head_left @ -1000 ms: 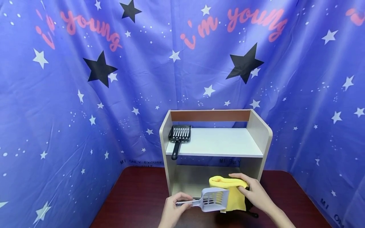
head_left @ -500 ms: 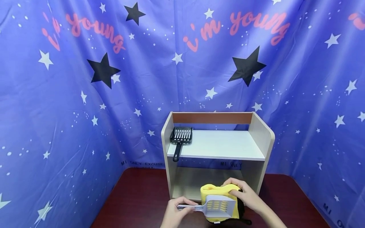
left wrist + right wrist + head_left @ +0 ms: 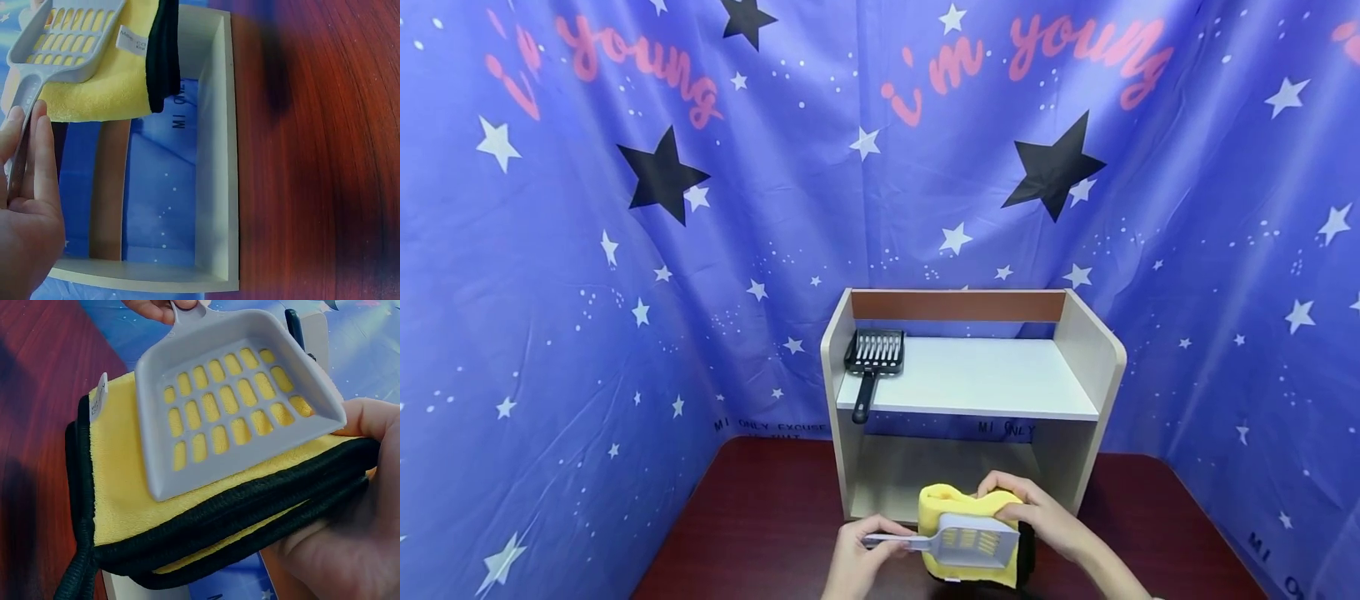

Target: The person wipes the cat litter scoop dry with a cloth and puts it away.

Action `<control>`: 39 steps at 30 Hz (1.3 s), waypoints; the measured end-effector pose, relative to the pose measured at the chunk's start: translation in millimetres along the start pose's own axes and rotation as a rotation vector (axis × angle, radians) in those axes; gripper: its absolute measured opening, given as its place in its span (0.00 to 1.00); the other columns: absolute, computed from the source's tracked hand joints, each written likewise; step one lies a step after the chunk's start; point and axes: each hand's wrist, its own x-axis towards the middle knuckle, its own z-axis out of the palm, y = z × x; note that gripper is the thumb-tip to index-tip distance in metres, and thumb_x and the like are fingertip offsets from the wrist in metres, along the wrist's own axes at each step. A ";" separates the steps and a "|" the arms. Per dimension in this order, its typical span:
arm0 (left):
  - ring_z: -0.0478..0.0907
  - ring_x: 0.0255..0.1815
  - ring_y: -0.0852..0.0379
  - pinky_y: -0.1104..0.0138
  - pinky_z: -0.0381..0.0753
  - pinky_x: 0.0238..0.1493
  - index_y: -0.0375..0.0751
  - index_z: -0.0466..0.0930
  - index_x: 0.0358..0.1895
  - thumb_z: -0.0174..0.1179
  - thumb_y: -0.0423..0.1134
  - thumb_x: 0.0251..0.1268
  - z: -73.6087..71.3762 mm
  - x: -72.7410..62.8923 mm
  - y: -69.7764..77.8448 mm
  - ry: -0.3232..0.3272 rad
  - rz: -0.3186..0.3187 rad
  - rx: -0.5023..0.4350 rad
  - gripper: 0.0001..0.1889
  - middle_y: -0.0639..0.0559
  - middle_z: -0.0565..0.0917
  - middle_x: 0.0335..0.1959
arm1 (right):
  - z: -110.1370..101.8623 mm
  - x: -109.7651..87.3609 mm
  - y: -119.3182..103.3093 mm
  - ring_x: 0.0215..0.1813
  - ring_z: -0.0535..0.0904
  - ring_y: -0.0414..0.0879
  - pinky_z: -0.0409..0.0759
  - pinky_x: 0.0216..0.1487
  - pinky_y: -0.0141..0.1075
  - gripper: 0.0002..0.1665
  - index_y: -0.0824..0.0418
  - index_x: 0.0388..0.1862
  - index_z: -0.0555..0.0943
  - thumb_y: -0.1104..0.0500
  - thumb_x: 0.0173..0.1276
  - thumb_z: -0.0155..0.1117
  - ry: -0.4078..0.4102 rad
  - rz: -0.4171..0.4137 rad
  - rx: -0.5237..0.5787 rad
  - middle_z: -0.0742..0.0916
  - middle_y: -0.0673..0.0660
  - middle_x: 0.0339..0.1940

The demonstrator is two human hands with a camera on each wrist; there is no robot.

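Note:
My left hand (image 3: 859, 557) pinches the handle of a light grey slotted litter scoop (image 3: 973, 542). In my right hand (image 3: 1037, 515) is a folded yellow cloth (image 3: 934, 510) with dark edging, gripped at its upper right side. The scoop's slotted pan overlaps the front of the cloth, and yellow shows through the slots. From the right wrist view, the scoop (image 3: 237, 412) lies over the cloth (image 3: 119, 487), whose black hem (image 3: 231, 531) runs along the near side. A small white label (image 3: 132, 41) hangs from the cloth in the left wrist view.
A two-tier shelf unit (image 3: 970, 379) stands behind the hands on a dark red table (image 3: 760, 517). On its upper board, at the left, lies a black litter scoop (image 3: 876, 358) with its handle over the front edge. A blue star-patterned curtain (image 3: 790, 208) hangs around the table.
My right hand has brought the yellow cloth left and slightly down, behind the grey scoop. The scoop has shifted a little right and now overlaps the cloth more. Both grips stay the same.

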 end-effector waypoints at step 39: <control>0.86 0.32 0.67 0.63 0.90 0.37 0.18 0.82 0.37 0.66 0.27 0.59 -14.1 1.1 -3.8 0.104 0.019 -0.003 0.10 0.23 0.84 0.37 | -5.6 -31.2 4.3 0.43 0.77 0.32 0.80 0.41 0.30 0.13 0.69 0.52 0.73 0.71 0.70 0.49 0.132 -0.032 -0.121 0.82 0.43 0.41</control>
